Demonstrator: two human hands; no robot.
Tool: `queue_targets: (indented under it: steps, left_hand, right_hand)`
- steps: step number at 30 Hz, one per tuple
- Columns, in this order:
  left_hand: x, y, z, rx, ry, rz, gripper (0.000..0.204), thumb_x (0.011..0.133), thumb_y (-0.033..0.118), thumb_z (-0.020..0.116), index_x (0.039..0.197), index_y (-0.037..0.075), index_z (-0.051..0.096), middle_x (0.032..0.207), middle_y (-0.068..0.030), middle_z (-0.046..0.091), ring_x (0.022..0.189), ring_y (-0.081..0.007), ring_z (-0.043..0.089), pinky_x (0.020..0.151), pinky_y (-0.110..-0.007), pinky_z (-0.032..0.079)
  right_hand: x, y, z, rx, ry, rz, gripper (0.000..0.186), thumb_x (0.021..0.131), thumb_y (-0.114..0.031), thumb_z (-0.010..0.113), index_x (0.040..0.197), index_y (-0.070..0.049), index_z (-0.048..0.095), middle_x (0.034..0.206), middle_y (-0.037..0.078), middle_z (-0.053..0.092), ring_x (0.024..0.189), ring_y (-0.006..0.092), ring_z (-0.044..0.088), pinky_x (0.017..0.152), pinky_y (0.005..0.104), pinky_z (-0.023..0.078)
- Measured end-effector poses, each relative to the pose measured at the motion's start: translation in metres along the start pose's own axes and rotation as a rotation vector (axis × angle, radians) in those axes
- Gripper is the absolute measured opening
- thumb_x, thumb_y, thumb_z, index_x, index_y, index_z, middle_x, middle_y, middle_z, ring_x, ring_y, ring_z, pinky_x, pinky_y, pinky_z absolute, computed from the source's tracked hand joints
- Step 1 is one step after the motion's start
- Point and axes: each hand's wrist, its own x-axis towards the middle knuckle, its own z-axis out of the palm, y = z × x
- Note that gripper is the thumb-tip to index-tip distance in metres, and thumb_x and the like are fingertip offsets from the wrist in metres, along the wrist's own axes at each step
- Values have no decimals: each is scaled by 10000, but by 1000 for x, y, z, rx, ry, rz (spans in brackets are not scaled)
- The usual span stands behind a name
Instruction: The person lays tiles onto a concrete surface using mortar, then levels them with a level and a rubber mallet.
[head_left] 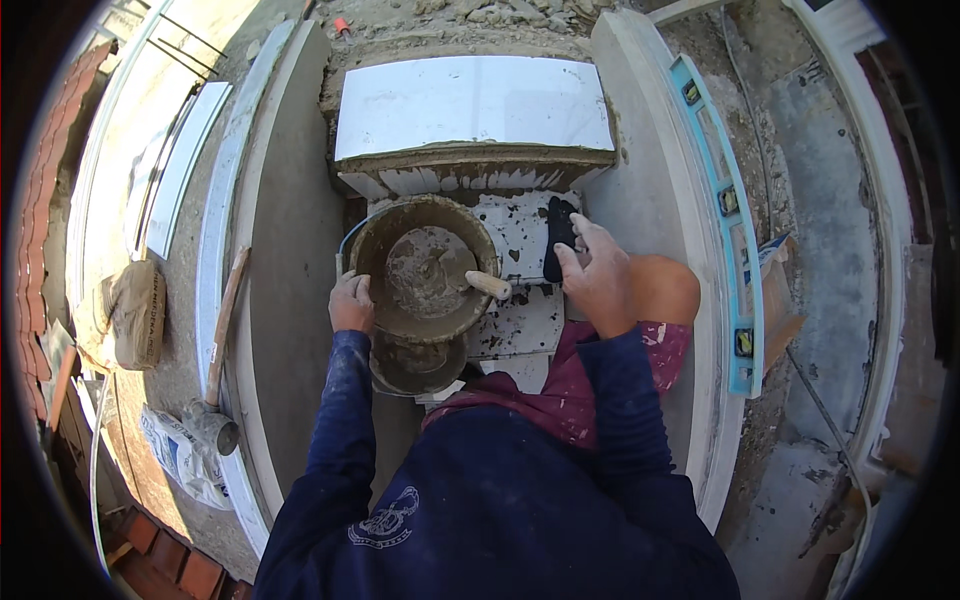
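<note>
A round bucket (pixel 367 243) caked with mortar stands in front of me, with wet grey mortar (pixel 425 265) inside. My left hand (pixel 351 303) grips its near left rim. Out over the right rim sticks the wooden handle (pixel 488 285) of a tool, probably a trowel, whose blade is hidden in the mortar. A second, smaller mortar-stained container (pixel 420 367) sits partly beneath the bucket. My right hand (pixel 597 268) is in front of my bent knee, fingers apart and holding nothing, close beside a black-covered foot (pixel 560 238). Whether the fingertips touch it, I cannot tell.
Ahead is a step topped with a glossy white slab (pixel 475 103). Low plastered walls (pixel 295 250) flank me. A light-blue spirit level (pixel 728 225) lies along the right wall; a wooden-handled hammer (pixel 222 330) leans at the left, near a cement bag (pixel 130 315). Mortar-spattered tiles (pixel 515 325) lie underfoot.
</note>
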Motion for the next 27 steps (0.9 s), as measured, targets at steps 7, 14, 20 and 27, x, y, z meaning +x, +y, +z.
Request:
queue_targets:
  steps: [7, 14, 20, 27]
  left_hand:
    - [-50, -22, -32, -91, 174, 30, 321, 915, 235, 618, 1138, 7, 660, 1102, -211, 664, 1055, -371, 619, 955, -400, 463]
    - [-41, 38, -60, -528, -132, -82, 416, 969, 255, 574, 1296, -2, 562, 1232, -186, 622, 1114, -238, 611, 943, -334, 466]
    - [40, 158, -37, -1361, -370, -159, 676, 1029, 527, 272, 1515, 60, 216, 1496, -226, 338, 1334, -342, 409, 1042, -425, 382]
    - [208, 238, -53, -1669, -263, -248, 895, 953, 692, 221, 1532, 26, 72, 1571, -228, 157, 1431, -323, 234, 1151, -412, 230]
  right_hand:
    - [41, 93, -201, -848, 149, 522, 473, 844, -235, 694, 1236, 2, 577, 1080, 255, 645, 970, 396, 617, 879, 443, 468]
    - [40, 51, -212, -66, 71, 476, 298, 890, -172, 672, 1118, 7, 601, 707, 40, 573, 511, 121, 513, 486, 277, 427]
    - [15, -49, -125, 917, -118, 596, 189, 965, -232, 611, 1011, -68, 529, 631, -29, 428, 444, 48, 399, 360, 209, 335]
    - [-41, -118, -31, 1040, -635, 666, 170, 979, -231, 580, 1017, -84, 504, 629, -40, 395, 458, 50, 374, 386, 197, 330]
